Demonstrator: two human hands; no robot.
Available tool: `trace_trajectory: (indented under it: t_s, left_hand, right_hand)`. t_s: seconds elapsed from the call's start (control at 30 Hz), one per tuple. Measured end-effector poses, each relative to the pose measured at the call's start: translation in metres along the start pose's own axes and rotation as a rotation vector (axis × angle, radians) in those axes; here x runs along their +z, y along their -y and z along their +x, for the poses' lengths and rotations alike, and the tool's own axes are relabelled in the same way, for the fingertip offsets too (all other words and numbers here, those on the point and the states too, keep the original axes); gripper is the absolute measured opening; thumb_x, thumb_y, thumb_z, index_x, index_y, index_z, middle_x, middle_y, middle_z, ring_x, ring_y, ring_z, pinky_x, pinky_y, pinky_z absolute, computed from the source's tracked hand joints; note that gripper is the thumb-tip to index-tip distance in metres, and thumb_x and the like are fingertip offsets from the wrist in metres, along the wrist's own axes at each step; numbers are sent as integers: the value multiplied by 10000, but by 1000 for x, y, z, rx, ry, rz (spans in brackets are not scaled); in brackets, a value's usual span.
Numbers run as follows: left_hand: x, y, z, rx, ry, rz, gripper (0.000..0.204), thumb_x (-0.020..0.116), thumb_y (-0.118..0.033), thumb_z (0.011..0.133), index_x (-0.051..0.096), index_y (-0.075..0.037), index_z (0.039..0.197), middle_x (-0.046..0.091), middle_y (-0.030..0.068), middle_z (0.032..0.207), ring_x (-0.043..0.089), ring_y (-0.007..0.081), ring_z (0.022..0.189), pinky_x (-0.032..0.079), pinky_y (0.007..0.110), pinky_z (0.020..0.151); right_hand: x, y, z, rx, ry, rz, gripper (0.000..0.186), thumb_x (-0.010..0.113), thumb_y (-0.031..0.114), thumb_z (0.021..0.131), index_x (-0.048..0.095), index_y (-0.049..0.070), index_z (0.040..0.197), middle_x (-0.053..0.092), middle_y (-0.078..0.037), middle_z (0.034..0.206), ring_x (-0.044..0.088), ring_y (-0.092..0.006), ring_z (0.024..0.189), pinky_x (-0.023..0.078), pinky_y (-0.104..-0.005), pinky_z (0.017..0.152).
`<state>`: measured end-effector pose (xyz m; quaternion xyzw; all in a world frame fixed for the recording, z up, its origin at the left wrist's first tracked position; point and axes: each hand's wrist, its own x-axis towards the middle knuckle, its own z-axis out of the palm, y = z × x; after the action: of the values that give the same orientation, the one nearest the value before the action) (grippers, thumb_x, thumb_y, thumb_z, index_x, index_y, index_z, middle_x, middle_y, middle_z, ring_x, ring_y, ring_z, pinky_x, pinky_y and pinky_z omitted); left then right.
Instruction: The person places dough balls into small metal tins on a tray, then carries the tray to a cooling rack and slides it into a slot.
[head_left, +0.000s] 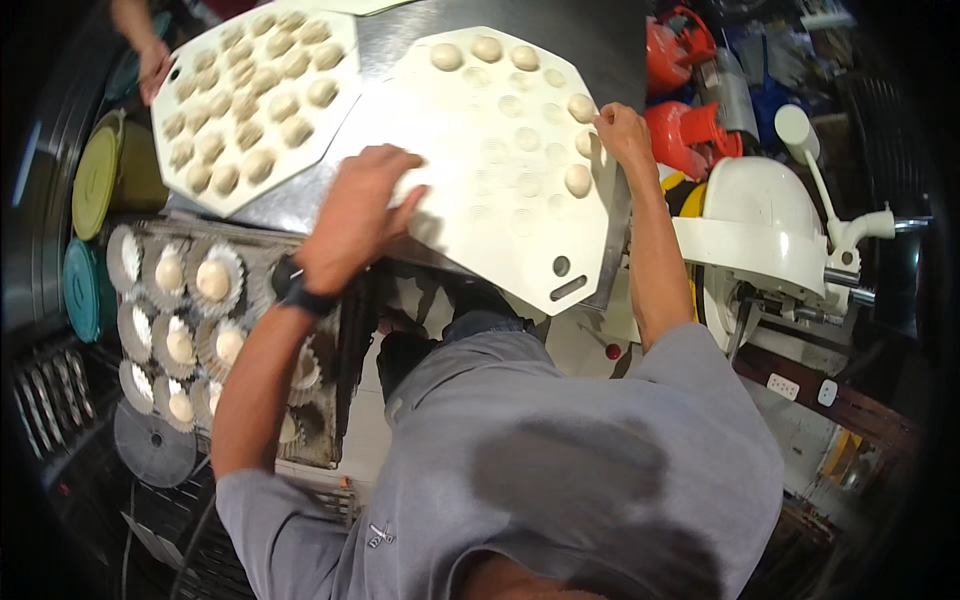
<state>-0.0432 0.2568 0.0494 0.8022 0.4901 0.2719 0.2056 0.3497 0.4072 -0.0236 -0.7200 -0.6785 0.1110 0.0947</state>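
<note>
A white eight-sided board lies on the metal table, bearing round shallow marks. Pale dough balls sit along its far edge, and others, such as this dough ball, line its right side. My right hand is at the board's right edge, its fingers drawn together beside two dough balls; what lies between the fingertips is hidden. Over the board's left part hovers my left hand, fingers apart and holding nothing, with a dark watch on the wrist.
A second white board full of dough pieces lies at the far left, another person's hand at its edge. Below it a dark tray carries fluted cups with dough. At right stand a white machine and red gas cylinders.
</note>
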Motion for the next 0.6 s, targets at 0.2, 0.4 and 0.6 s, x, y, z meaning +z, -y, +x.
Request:
trace_trajectory:
  t_s: [0.2, 0.4, 0.6]
  left_hand:
    - [198, -46, 122, -14, 94, -172, 373, 673, -261, 925, 645, -2, 1192, 656, 224, 1028, 639, 390, 960, 519, 443, 874]
    - [262, -80, 181, -131, 214, -87, 502, 752, -376, 836, 653, -42, 1197, 627, 198, 1096, 578, 386, 1044, 479, 488, 915]
    - [277, -79, 186, -64, 184, -129, 575, 859, -328, 725, 654, -57, 1189, 599, 187, 1190, 569, 376, 1090, 465, 476, 940]
  right_hand:
    - [19, -63, 14, 94, 179, 269, 405, 757, 320, 820, 722, 26, 1097, 717, -204, 1104, 700, -314, 1010, 542, -397, 894]
    - [9, -91, 27, 91, 219, 438, 406, 768, 304, 831, 709, 22, 1117, 705, -171, 1096, 694, -286, 977, 544, -386, 884]
    - [15, -102, 37, 49, 147, 528, 387, 725, 294, 878, 703, 12, 1142, 713, -185, 1086, 700, -302, 971, 548, -396, 883]
